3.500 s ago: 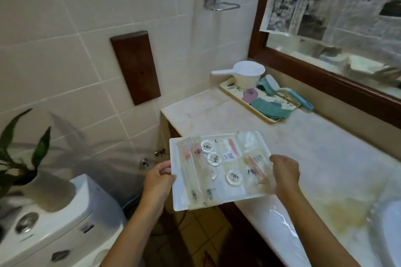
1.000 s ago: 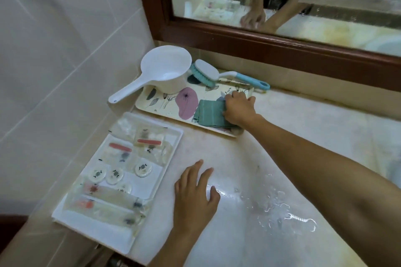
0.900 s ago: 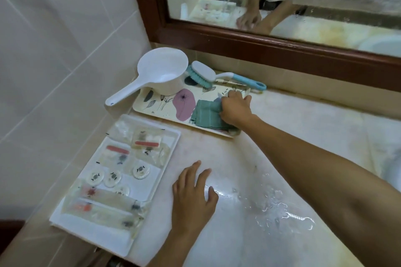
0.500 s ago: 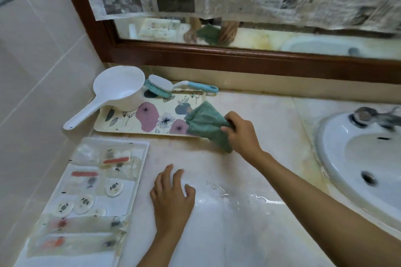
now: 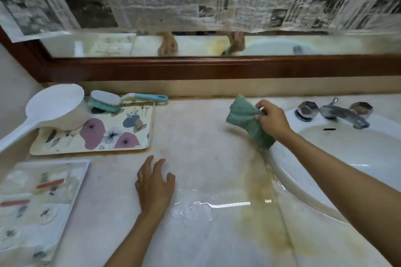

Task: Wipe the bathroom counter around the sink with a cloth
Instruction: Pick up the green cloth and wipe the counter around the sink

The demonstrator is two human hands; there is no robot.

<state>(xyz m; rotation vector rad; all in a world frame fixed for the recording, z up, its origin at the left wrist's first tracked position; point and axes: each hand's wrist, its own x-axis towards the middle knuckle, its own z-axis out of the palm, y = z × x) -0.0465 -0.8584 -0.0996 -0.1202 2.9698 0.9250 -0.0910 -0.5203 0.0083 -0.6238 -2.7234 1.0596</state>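
Since approx. half a sec ago we've carried the cloth (image 5: 244,118) off the floral tray (image 5: 97,136) and rightward across the counter (image 5: 195,132). It's now bunched in our right hand (image 5: 272,120), just left of the sink (image 5: 347,158) rim and near the back wall.

Key relation: the cloth's long axis runs diagonally. Its wider end fans out up and left of the fingers, and its narrower tail drops down and right, under the wrist, toward the rim. Thumb and curled fingers pinch it roughly mid-length, so cloth sits on both sides of the grip. Can't tell whether the tail touches the counter; it looks lifted, not yet spread flat.

Our judgement: to start wiping, the hand needs to come down and press the fanned end onto the surface. The right hand is the one placed for it.

Our left hand (image 5: 155,186) is well apart, fingers spread, resting on the counter nearer the front edge, prob. bracing. Just right of it lies a wet patch (image 5: 195,204). Between that and the rim a yellowish stain (image 5: 260,197) runs toward us, directly below the cloth's tail.

Farther out: tap (image 5: 338,114) behind the basin. At left, a white scoop (image 5: 57,107) and brush (image 5: 108,101) on the floral tray, and a white tray (image 5: 71,188) of sachets in front.
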